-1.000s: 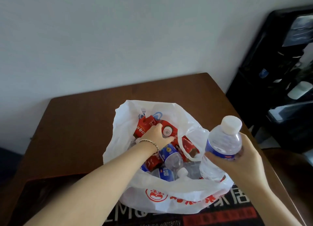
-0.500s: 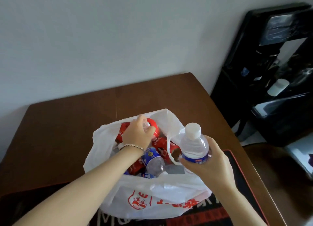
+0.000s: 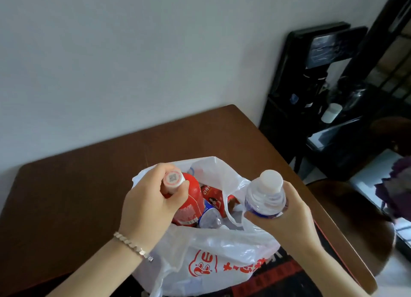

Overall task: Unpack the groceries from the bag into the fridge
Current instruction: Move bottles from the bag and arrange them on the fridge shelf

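The red bottle [image 3: 193,200] in the left hand [image 3: 148,207] has a white cap [image 3: 173,178] with a grey square code. The clear bottle [image 3: 264,196] in the right hand [image 3: 289,218] wears a blue label [image 3: 263,212], white cap. Beneath both, the white bag [image 3: 226,245] bears red print.

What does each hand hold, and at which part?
Left hand holds the red bottle at its capped top; right hand holds the water bottle around its body.
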Tool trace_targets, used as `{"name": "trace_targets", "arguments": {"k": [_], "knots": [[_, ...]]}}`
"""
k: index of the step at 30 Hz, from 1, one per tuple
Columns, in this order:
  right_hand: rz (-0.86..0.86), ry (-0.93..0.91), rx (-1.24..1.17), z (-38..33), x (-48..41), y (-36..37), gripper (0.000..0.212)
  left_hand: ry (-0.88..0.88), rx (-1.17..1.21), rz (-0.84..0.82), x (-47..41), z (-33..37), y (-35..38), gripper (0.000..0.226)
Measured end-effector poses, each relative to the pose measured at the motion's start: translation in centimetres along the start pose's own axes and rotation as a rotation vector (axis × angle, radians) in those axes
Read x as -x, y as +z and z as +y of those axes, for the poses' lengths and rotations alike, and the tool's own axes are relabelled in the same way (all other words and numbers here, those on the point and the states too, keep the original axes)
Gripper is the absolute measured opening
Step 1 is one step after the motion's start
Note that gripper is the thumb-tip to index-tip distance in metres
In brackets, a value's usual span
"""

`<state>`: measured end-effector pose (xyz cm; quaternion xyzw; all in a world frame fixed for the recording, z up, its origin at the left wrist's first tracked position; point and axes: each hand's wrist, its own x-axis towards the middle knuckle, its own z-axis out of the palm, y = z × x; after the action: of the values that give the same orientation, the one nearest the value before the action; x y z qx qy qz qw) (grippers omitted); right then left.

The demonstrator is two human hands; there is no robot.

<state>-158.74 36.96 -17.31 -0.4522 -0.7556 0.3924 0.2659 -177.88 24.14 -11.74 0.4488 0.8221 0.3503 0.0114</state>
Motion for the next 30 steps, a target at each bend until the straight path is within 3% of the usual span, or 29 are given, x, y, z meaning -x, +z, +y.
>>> {"name": "trace_targets", "arguments": {"k": [9, 13, 22, 30], "knots": [[0.366, -0.014, 0.001, -4.7, 6.2, -3.3, 0.070, 0.334, 0.153, -0.200, -0.6, 1.2, -2.1, 0.034], [0.500, 0.090, 0.032, -4.0, 11.2, -7.4, 0.067, 0.489, 0.219, -0.324, 0.1, 5.2, -1.5, 0.031], [0.921, 0.398, -0.007, 2.9, 30.4, -19.1, 0.061, 0.801, 0.349, -0.631, 10.5, 20.8, 3.9, 0.016], [1.274, 0.629, 0.010, 9.1, 55.0, -31.0, 0.070, 1.040, 0.458, -0.979, 31.4, 39.4, 11.5, 0.017]]}}
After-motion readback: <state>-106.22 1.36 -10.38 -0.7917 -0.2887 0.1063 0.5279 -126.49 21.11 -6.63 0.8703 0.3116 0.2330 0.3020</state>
